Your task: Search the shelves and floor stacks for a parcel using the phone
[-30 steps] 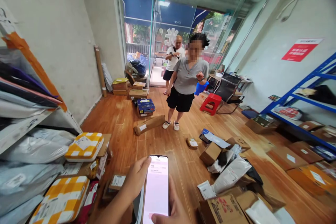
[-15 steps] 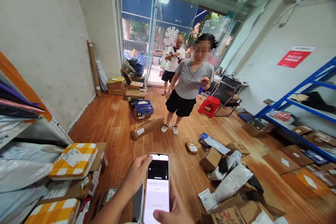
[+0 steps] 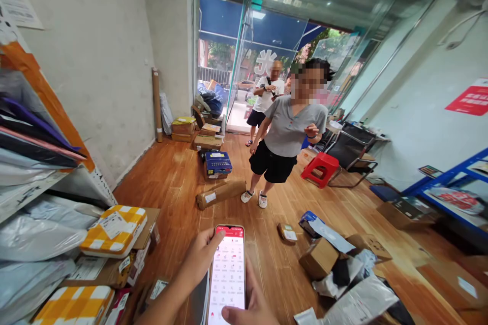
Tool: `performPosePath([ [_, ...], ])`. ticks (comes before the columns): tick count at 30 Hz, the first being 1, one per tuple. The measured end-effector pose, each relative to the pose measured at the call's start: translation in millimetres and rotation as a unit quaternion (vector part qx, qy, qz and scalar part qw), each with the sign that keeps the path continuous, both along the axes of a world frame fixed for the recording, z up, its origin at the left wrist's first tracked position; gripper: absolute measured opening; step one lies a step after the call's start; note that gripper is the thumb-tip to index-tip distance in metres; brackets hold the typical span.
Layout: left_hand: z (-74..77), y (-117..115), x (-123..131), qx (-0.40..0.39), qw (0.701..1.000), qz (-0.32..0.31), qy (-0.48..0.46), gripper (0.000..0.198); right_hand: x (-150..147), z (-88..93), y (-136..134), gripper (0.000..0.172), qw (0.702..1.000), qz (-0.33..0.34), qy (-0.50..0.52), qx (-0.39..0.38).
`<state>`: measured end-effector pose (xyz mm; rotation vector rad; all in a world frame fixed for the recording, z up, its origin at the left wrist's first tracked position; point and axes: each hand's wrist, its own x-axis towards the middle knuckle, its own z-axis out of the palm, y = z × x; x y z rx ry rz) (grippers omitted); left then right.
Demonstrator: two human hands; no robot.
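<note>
Phone held in left hand and right hand above wooden floor

The phone's left edge is gripped by the left hand, whose thumb is laid near the screen's top left corner. The right edge is cradled by the right hand, its fingers largely hidden; its thumb is placed over the lower part of the screen, and whether the glass is touched cannot be told. A red band is shown at the screen's top, with rows of icons below, too small to be read.

With the phone taken as the clock's centre, a small packet is seen at two o'clock, and a heap of boxes and bags at three. At ten, a yellow checked box is stacked on other parcels, near a white shelf loaded with bags. At twelve, a long brown parcel is laid on the floor, with a blue box set beyond it.

At one o'clock, a person in a grey top is seen standing, one forearm raised; another person in a white top is partly hidden behind. Towards two, a red stool is placed just beside a black chair.
</note>
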<state>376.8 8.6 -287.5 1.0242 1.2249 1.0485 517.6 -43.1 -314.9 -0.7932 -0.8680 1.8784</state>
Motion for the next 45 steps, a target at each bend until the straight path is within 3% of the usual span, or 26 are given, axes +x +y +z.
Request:
performPosePath([
  [6, -0.3, 6.4, 9.7, -0.005, 1.000, 0.009, -0.005, 0.052, 14.3, 3.8, 10.7, 0.120, 0.999, 0.029, 0.014, -0.012],
  [13, -10.1, -5.4, 3.6, -0.022, 0.996, -0.073, -0.035, 0.035, 29.3, 8.0, 21.2, 0.092, 0.997, -0.008, 0.016, -0.080],
  [17, -6.4, -10.8, 4.1, -0.006, 0.989, -0.135, -0.062, 0.041, 30.6, 2.1, 27.7, 0.080, 0.992, -0.038, 0.026, -0.117],
  [23, 11.3, -19.4, 4.1, 0.003, 0.987, -0.159, 0.000, 0.060, 31.7, -5.7, 35.6, 0.064, 0.992, 0.015, 0.032, -0.122],
  [28, 14.3, -27.0, 4.5, 0.000, 0.972, -0.180, 0.152, 0.080, 30.6, -1.6, 36.7, 0.073, 0.992, -0.017, 0.029, -0.121],
  [32, 11.9, -27.3, 5.5, -0.002, 0.965, -0.184, 0.188, 0.084, 31.0, -1.3, 36.0, 0.083, 0.992, -0.023, 0.025, -0.121],
  [40, 10.2, -27.8, 5.2, 0.008, 0.975, -0.183, 0.127, 0.079, 32.1, -1.6, 33.5, 0.101, 0.992, -0.017, 0.042, -0.116],
  [45, 4.9, -27.5, 5.2, 0.005, 0.979, -0.174, 0.104, 0.078, 30.2, -12.9, 34.4, 0.096, 0.995, -0.013, 0.031, -0.089],
])
